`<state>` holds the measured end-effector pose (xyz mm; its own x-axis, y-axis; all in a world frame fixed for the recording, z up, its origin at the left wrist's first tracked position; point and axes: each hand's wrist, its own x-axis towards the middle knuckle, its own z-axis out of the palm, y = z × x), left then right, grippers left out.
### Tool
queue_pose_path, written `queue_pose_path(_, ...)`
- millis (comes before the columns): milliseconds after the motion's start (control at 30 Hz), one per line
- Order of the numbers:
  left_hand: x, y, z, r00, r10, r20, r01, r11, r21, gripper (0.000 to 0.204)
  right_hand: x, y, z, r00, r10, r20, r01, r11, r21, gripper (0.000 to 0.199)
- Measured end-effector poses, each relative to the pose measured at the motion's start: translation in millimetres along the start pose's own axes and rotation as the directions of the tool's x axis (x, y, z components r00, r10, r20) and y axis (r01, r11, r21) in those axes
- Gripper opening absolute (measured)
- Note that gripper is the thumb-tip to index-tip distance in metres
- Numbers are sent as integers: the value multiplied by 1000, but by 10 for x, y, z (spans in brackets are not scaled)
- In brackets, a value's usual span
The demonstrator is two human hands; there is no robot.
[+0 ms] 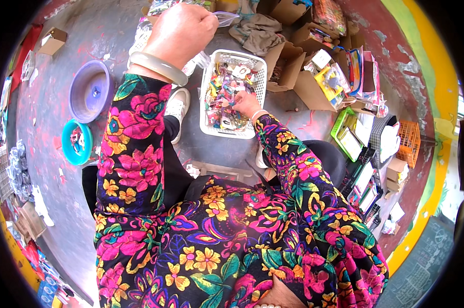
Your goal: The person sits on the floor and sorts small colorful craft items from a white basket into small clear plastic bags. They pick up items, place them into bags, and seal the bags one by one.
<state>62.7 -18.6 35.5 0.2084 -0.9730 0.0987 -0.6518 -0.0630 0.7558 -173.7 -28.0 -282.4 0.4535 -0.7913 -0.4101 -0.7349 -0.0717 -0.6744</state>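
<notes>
At upper centre, the left hand (185, 31) has its fingers closed on a clear plastic bag (226, 19); a slack pinch could drop it. In the white basket (227, 133) below, the right hand (246, 104) touches colourful trinkets (223, 93), grip unclear; tangling could spill some.

A peeling red-and-yellow wall (444, 102) borders the grey floor (44, 110).

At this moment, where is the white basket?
In the head view, the white basket stands upper centre, the right hand reaching into it, an open cardboard box to its right.
</notes>
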Motion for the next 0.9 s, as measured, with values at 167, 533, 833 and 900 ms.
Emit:
queue_pose_path(167,29,-30,23,1000,20,-8,-20,1000,0,30,29,-61,-90,924,105,367,-228,923,309,19)
queue_pose_path(533,36,-4,85,991,133,-13,-129,977,172,27,456,-155,5,973,223,-57,-229,906,-356,28)
queue_pose_path(833,35,-23,110,987,147,-64,-135,977,163,28,353,-208,18,978,107,-181,-131,983,-126,24)
queue_pose_path(900,31,3,114,987,151,-50,-142,979,149,28,270,-429,-54,938,235,-253,-238,971,21,29)
